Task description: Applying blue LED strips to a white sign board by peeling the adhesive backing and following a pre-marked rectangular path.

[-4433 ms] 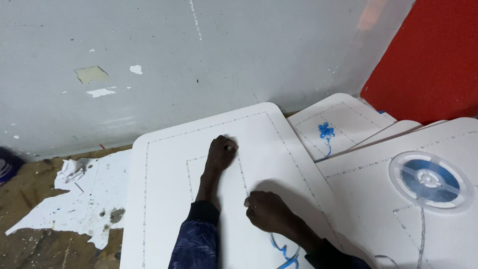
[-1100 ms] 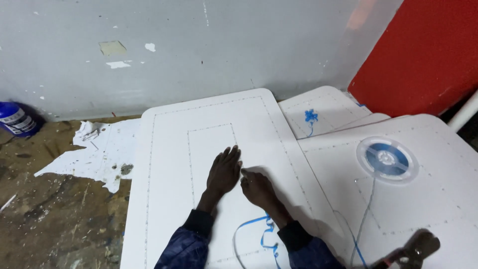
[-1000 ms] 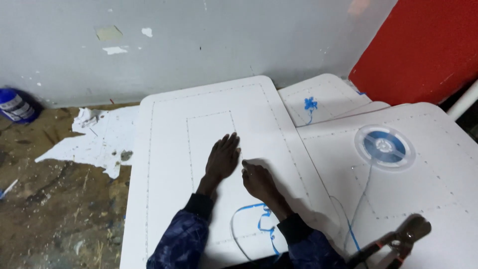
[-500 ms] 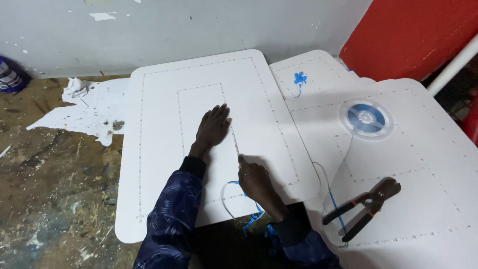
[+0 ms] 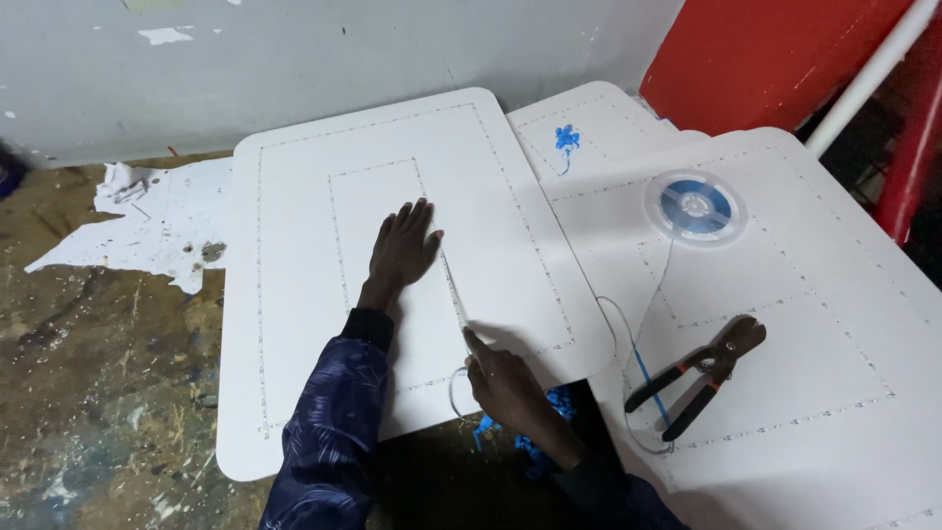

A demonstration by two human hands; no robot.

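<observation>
A white rounded board (image 5: pixel 294 294) with dotted stitch lines lies flat on the floor. My left hand (image 5: pixel 402 247) is pressed flat on it, fingers spread, beside the inner dotted rectangle. My right hand (image 5: pixel 505 383) is near the board's lower edge, fingers pinched on a thin clear strip (image 5: pixel 453 294) that runs up along the dotted line. Blue cord (image 5: pixel 549 407) is bunched under that hand.
A clear reel with blue strip (image 5: pixel 695 204) and black pliers with red handles (image 5: pixel 702 373) rest on a second white board (image 5: pixel 814 294) to the right. A third board with a blue knot (image 5: pixel 566 137) lies behind. Torn white paper (image 5: pixel 157 226) is left; a red wall (image 5: pixel 775 59) is right.
The view has tilted down and closer. My right hand has moved down to the board's lower edge. My left hand stays flat on the board.
</observation>
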